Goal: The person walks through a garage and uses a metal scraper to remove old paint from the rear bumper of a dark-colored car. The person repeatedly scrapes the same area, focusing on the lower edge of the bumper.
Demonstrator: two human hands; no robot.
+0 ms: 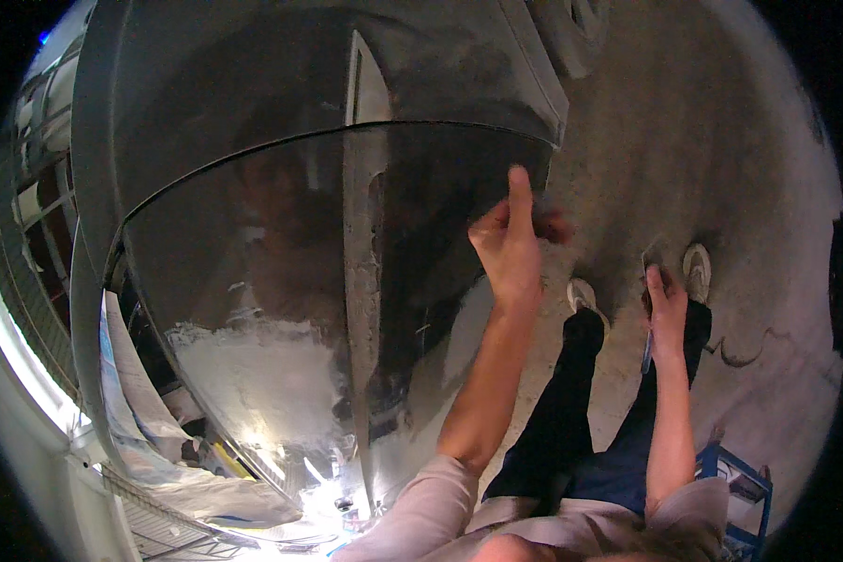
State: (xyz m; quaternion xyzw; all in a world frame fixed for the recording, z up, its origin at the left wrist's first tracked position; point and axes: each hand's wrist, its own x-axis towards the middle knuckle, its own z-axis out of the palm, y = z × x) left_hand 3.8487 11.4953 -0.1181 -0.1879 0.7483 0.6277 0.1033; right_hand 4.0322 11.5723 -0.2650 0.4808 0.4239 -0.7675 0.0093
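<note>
A dark vehicle body panel fills the left half, with a curved seam across it. A pale, sanded-looking patch shows on its lower part, left of a long grey strip. My left hand is raised by the panel's right edge, thumb stretched out, other fingers partly blurred and shadowed; nothing shows in it. Whether it touches the panel, I cannot tell. Lower at right, my right hand is closed round a slim tool with a bluish end and a thin tip. Its exact kind is unclear.
A bright lamp glares at the panel's bottom end. Crumpled masking sheet hangs at the lower left, near wire racks. On the concrete floor lies a thin cable. A blue-framed stand is at lower right.
</note>
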